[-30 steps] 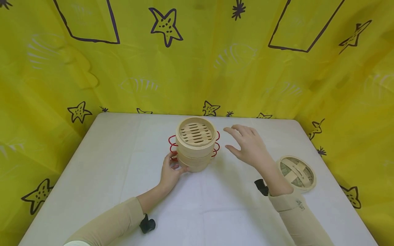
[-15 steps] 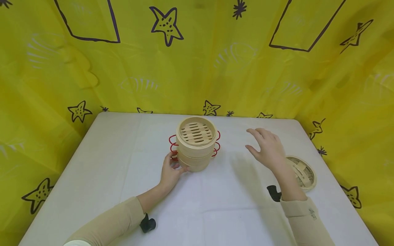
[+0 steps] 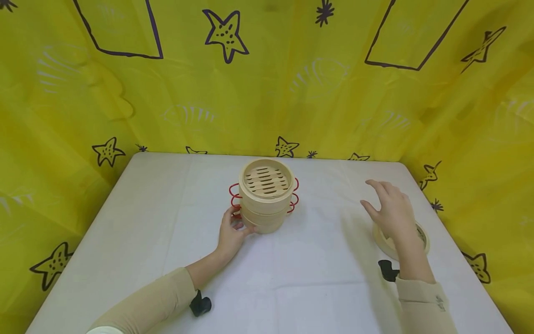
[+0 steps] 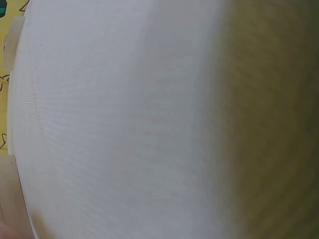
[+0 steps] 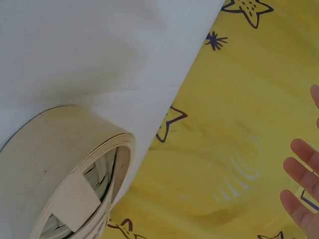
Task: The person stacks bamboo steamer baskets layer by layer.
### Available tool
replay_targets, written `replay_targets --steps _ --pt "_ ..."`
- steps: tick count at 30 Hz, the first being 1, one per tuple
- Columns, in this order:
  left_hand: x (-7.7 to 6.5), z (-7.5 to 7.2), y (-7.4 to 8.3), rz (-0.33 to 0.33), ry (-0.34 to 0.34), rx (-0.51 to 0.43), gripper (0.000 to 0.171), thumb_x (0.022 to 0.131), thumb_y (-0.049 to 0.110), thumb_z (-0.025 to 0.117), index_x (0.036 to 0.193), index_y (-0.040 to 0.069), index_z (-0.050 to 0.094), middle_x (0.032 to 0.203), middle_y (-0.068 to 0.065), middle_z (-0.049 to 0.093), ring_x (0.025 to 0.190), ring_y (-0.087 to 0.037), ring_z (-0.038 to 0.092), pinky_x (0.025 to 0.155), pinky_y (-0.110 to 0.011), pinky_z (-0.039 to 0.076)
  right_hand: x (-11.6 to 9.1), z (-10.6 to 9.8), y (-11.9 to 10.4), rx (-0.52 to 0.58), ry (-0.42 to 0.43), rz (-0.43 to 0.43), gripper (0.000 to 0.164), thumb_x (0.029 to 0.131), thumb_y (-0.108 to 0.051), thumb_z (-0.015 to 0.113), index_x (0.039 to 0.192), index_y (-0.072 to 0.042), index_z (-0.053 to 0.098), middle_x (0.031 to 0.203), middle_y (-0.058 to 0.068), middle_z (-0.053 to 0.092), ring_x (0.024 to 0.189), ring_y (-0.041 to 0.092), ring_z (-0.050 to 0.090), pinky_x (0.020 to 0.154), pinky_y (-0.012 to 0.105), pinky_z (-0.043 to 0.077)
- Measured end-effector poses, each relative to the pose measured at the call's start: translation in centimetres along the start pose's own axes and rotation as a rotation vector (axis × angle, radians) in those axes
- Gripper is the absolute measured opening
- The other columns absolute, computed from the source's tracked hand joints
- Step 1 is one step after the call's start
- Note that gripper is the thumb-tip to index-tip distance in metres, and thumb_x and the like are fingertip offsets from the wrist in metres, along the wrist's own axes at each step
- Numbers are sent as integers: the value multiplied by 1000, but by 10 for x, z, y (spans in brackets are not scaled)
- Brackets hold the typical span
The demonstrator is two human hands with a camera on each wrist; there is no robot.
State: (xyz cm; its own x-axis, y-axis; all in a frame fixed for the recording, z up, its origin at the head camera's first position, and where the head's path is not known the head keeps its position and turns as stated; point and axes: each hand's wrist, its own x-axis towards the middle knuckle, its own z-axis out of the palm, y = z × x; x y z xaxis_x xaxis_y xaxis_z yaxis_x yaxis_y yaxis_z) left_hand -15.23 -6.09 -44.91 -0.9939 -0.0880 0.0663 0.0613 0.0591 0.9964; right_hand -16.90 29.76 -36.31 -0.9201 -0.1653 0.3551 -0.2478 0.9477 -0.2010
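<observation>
A stacked bamboo steamer (image 3: 265, 204) with a slatted top tier and red side loops stands upright in the head view. My left hand (image 3: 231, 234) grips its bottom tier, thumb on the front and fingers at the left side. Only a wooden strip of the steamer (image 4: 12, 199) shows in the left wrist view, at the lower left. Over at the right, my right hand (image 3: 390, 208) hovers with fingers spread and holds nothing. Below it lies the round bamboo lid (image 3: 384, 244), partly hidden by that hand and forearm; the right wrist view shows the lid (image 5: 65, 149) closer.
A white cloth covers the table (image 3: 200, 185). Yellow patterned curtain (image 3: 267, 93) hangs behind it and at both sides. Black straps with small dark devices (image 3: 201, 305) sit at both wrists.
My right hand has moved right and slightly down, away from the steamer and over the lid. The left hand and the steamer have stayed in place.
</observation>
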Motion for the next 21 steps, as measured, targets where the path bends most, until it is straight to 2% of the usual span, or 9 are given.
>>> replay_targets --steps 7,18,21 --pt "0 0 -1 2 4 4 70 66 -8 75 125 -7 39 123 -22 41 108 -37 45 92 -51 42 -13 4 19 -15 11 17 50 79 -13 68 123 -2 46 111 27 50 99 45 46 81 62 36" --pt "0 -1 0 -7 8 21 69 66 -8 75 125 -8 39 123 -23 42 108 -37 45 92 -50 42 -31 7 45 -20 -109 123 49 83 -16 63 126 -1 43 115 31 45 99 48 42 79 63 35" --pt "3 0 -5 -3 4 12 70 65 -9 75 125 -8 39 122 -23 42 107 -37 45 91 -50 42 -36 7 51 -29 -137 147 48 85 -17 61 126 -1 42 114 32 45 98 49 42 77 63 36"
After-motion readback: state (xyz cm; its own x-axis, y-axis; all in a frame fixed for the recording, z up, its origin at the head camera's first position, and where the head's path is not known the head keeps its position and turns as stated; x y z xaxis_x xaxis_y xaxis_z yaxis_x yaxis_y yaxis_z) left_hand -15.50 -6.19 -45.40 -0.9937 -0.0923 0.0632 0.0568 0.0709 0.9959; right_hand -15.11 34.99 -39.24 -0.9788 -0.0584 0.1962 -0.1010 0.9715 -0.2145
